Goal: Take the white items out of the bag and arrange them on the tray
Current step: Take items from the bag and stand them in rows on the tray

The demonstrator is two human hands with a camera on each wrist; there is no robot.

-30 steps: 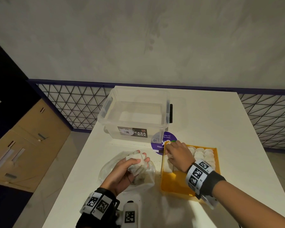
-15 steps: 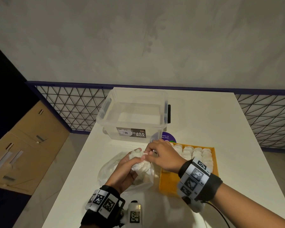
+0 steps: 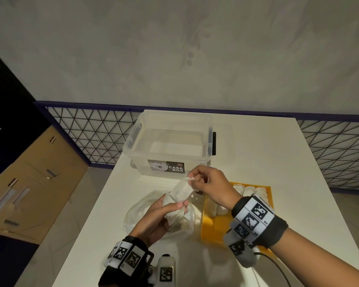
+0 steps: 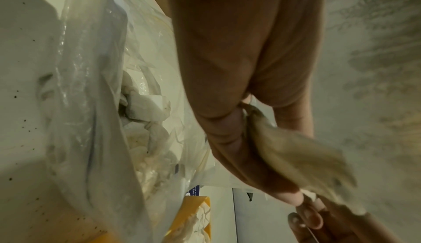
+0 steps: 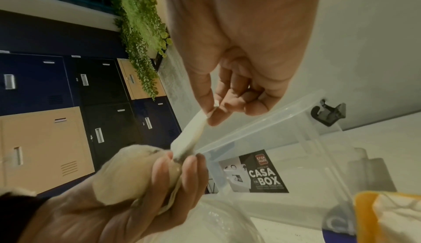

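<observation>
My left hand (image 3: 174, 208) grips a bunch of white items (image 5: 127, 171) just above the clear plastic bag (image 3: 139, 212), which lies on the table. My right hand (image 3: 192, 181) pinches the top edge of one flat white item (image 3: 180, 192) and holds it up out of that bunch. Its lower end still sits between my left fingers (image 5: 182, 167). More white items (image 4: 148, 110) lie inside the bag (image 4: 91, 102). The yellow tray (image 3: 216, 226) is right of the bag, with several white items (image 3: 249, 189) lined up in its far half.
A clear storage box (image 3: 170, 146) with a "CASA BOX" label stands open behind the hands. The white table (image 3: 267, 158) ends at its left edge near the bag. A cable (image 3: 278, 268) trails from my right wrist.
My right hand left the tray, came over to my left hand, pinched one white item and lifted it up. My left hand rose slightly with the bunch.
</observation>
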